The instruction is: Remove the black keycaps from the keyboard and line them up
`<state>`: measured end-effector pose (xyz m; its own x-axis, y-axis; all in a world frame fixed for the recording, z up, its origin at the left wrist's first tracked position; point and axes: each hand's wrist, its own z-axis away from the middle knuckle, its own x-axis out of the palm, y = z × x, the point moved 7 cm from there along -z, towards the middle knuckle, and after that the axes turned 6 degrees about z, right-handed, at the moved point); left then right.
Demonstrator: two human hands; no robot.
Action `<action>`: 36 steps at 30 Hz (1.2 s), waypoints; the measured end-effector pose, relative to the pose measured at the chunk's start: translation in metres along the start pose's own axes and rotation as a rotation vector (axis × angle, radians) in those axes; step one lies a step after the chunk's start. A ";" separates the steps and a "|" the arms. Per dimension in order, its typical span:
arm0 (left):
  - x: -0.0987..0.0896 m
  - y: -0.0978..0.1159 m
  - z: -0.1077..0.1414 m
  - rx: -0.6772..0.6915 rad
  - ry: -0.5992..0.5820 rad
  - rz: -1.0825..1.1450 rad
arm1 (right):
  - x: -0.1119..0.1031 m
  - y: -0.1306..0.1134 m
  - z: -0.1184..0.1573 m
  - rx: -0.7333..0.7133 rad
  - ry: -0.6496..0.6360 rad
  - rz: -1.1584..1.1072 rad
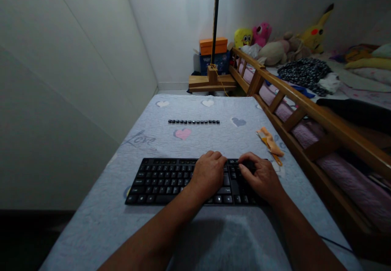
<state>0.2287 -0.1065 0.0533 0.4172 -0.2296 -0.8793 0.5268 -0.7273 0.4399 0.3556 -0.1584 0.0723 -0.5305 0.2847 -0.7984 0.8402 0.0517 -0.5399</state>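
A black computer keyboard (165, 179) lies flat on the cloth-covered table. My left hand (209, 171) rests over its right-middle part, fingers curled together at the top edge and their tips hidden. Over the number-pad end is my right hand (259, 177), thumb and forefinger bent close together by the upper keys. Anything small between those fingertips is too dark to make out. Beyond the keyboard, several small black keycaps (194, 121) stand in a straight line. The keyboard's top row (171, 161) looks darker and flatter than the rows below.
An orange cloth (269, 138) with a yellow-handled tool (276, 157) lies at the table's right. A wooden bed rail (293, 96) runs along that side, and a pale cabinet (76, 100) along the left. Behind the table is a wooden stand (198, 83) with a pole.
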 end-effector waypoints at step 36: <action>0.001 -0.001 -0.002 -0.007 0.012 0.006 | 0.009 0.012 -0.008 0.073 -0.072 -0.030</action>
<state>0.2297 -0.1045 0.0525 0.4293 -0.2260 -0.8744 0.5295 -0.7214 0.4464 0.3612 -0.1472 0.0607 -0.5643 0.2148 -0.7971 0.8147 -0.0113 -0.5798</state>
